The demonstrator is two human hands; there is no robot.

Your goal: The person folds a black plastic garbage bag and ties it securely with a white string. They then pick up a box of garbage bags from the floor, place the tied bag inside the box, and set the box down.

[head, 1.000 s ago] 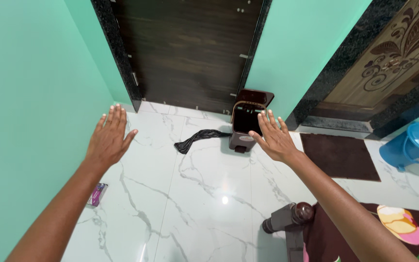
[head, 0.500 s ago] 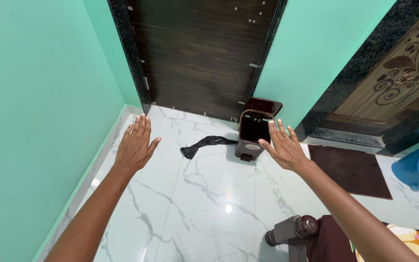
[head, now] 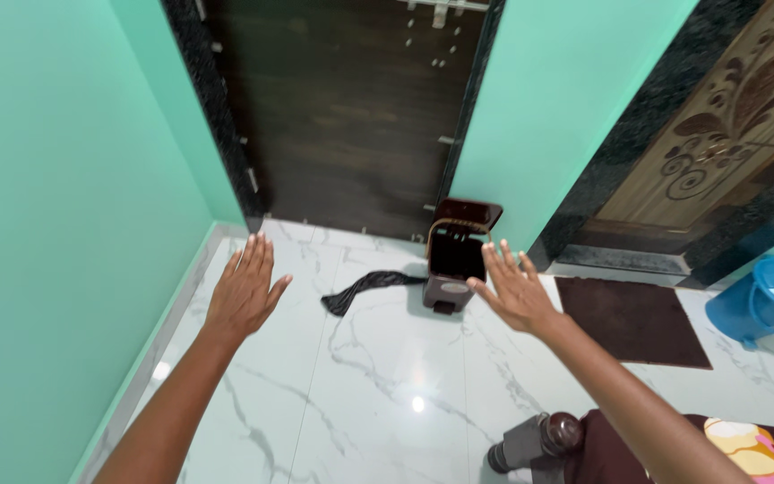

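White marble floor [head: 378, 376], green walls, dark door [head: 351, 108] at top centre. My left hand [head: 245, 291] and right hand [head: 512, 289] hover flat, fingers spread, empty. The brown pedal bin [head: 455, 262], lid up, stands just beyond my right fingertips, mid-frame.

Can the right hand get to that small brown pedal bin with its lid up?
Probably yes. The right hand is open and empty, just beside the small brown pedal bin, with only bare white marble floor about it.

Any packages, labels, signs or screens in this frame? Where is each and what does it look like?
Label: small pale oval sticker on the front of the dark brown pedal bin, lid up, beside the dark door; print too small to make out.
No packages, signs or screens in view.
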